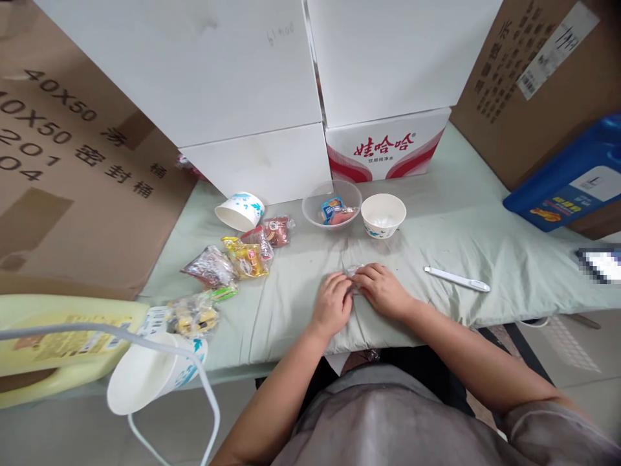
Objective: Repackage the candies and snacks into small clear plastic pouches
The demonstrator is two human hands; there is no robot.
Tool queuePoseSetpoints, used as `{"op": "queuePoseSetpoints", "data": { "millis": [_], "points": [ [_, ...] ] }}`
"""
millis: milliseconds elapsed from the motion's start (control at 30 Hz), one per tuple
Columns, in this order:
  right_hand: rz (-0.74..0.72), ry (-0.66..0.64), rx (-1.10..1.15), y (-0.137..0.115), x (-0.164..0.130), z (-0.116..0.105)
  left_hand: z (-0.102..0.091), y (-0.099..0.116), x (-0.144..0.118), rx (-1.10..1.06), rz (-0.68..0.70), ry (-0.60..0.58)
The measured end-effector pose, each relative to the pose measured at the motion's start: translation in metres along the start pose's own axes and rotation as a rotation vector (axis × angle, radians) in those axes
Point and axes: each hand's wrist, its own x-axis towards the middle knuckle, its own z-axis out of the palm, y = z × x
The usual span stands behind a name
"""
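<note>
Close together near the front of the cloth-covered table, my left hand [332,301] and my right hand [381,288] pinch a small clear plastic wrapper [353,269]. Fingers of both hands are curled over it, so most of it is hidden and its contents cannot be made out. Beyond them stands a clear plastic bowl [310,210] with a blue packet [333,210] and a reddish packet [341,218] inside. Beside that bowl, a white paper bowl [383,206] holds something clear, perhaps crumpled plastic. A white pen-like cutter [457,279] lies to the right of my right hand.
Several wrapped snacks [248,260] lie at left, near a tipped paper bowl [241,211]. Another paper bowl [145,372] leans at the front left edge by a yellow jug [63,343] and a grey cable [211,395]. White boxes [252,71], cartons and a blue bottle [567,178] surround the table.
</note>
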Motion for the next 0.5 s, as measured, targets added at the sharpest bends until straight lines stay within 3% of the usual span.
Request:
{"op": "queuePoseSetpoints", "data": {
  "millis": [100, 167, 233, 333, 400, 500],
  "points": [
    [0.044, -0.081, 0.006, -0.003, -0.002, 0.002, -0.001, -0.003, -0.002, -0.048, -0.077, 0.13],
    [0.056, -0.055, 0.07, 0.005, 0.005, -0.011, -0.001, -0.004, -0.002, -0.038, -0.098, 0.129],
    [0.086, 0.088, 0.101, 0.018, 0.019, -0.036, -0.001, -0.003, -0.001, -0.015, -0.078, 0.084],
    [0.226, 0.304, -0.053, 0.044, 0.055, -0.077, 0.0, -0.002, 0.002, 0.017, -0.043, 0.045],
    [0.375, 0.193, -0.19, 0.06, 0.082, -0.094, 0.0, -0.002, 0.003, 0.025, -0.047, 0.034],
    [0.507, -0.226, -0.264, 0.081, 0.117, -0.093, -0.001, -0.002, 0.003, 0.013, -0.065, 0.013]
  ]
}}
